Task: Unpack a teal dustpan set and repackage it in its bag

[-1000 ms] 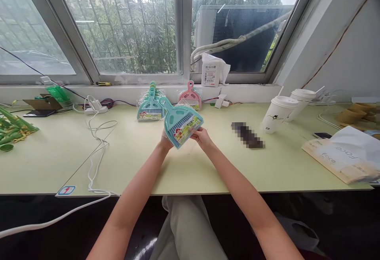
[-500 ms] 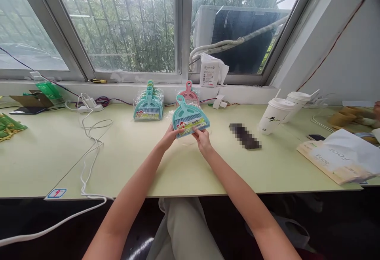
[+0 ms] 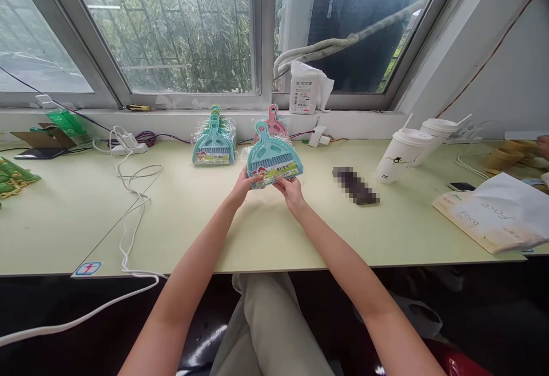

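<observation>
A teal dustpan and brush set [image 3: 275, 154] in clear wrapping is held up above the table, its handle pointing away from me. My left hand [image 3: 242, 187] grips its lower left corner, thumb on the front. My right hand [image 3: 291, 192] pinches the lower edge, right of the middle, thumb over the label. Just behind it stands a pink dustpan set [image 3: 273, 114], partly hidden. To the left, a row of wrapped teal and green dustpan sets [image 3: 214, 145] leans one behind another near the wall.
White cables [image 3: 136, 216] run across the left of the table [image 3: 180, 216]. On the right are two lidded paper cups [image 3: 401, 155], a pixelated dark object [image 3: 355, 186] and a paper package [image 3: 484, 216]. A tissue pack [image 3: 305, 87] sits on the sill. Another person's hand [image 3: 544, 146] shows far right.
The view has tilted slightly down, so the table and sill appear higher. Both hands still hold the teal dustpan set, which has turned a little more level.
</observation>
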Available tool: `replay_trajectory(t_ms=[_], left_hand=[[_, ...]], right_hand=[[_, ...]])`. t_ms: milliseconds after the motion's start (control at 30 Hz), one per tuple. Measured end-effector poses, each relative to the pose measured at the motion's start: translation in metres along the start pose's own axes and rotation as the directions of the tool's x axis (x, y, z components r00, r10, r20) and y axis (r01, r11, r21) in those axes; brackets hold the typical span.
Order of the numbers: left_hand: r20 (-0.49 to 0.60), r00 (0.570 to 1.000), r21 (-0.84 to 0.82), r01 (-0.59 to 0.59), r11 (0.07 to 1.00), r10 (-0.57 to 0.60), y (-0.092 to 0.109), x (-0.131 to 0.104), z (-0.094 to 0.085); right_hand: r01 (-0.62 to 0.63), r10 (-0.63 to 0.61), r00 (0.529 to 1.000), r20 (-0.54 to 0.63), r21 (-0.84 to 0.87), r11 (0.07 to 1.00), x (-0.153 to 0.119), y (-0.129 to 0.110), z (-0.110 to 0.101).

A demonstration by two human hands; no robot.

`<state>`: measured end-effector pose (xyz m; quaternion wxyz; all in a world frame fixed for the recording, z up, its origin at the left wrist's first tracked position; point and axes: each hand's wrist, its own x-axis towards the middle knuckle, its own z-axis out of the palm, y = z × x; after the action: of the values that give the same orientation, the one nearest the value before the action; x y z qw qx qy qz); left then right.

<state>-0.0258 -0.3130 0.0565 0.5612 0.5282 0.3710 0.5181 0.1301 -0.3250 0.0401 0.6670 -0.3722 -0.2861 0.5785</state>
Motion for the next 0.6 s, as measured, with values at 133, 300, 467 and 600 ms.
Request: replay_trajectory(t_ms=[133, 300, 467, 600], left_hand=[[-0.002, 0.999, -0.012, 0.042, 0.999, -0.042, -0.002, 0.002, -0.002], [-0.125, 0.989, -0.166, 0.054, 0.985, -0.075, -0.005, 0.012, -0.024], [-0.23, 0.95, -0.286, 0.143, 0.947, -0.213, -0.003, 0.015, -0.044], [-0.092, 0.949, -0.283, 0.265, 0.922, -0.301, 0.0, 0.011, -0.043]], right_hand=[[-0.109, 0.121, 0.99, 0.076, -0.148, 0.983, 0.007, -0.01, -0.008], [0.093, 0.114, 0.96, 0.256, -0.676, 0.731, 0.013, -0.037, -0.025], [0.649, -0.368, 0.705, 0.606, -0.76, -0.008, 0.011, -0.039, -0.029], [0.667, -0.455, 0.634, 0.626, -0.74, -0.089, 0.017, -0.034, -0.03]])
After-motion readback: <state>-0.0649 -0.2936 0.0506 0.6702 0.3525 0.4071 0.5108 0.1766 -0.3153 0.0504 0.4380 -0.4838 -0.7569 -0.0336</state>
